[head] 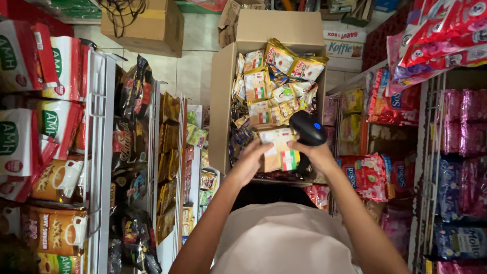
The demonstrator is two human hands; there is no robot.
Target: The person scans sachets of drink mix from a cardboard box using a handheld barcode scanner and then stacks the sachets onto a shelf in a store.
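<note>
My left hand (252, 161) grips a beige sachet pack (280, 148) with a red, white and green patch, held over the near end of an open cardboard box (222, 96). My right hand (315, 150) is closed around the handle of a black handheld scanner (308, 128) with a small blue light, just right of the pack and touching its edge. The box is filled with several yellow and beige sachet strips (274, 86) piled loosely. My white shirt (281, 238) fills the lower middle of the view.
White wire shelves (101, 152) on the left carry red-and-white bags, orange cup-picture packs and dark and gold sachets. Shelves on the right (431, 152) hold pink, red and blue pouches. More cardboard boxes (147, 25) stand on the tiled floor beyond.
</note>
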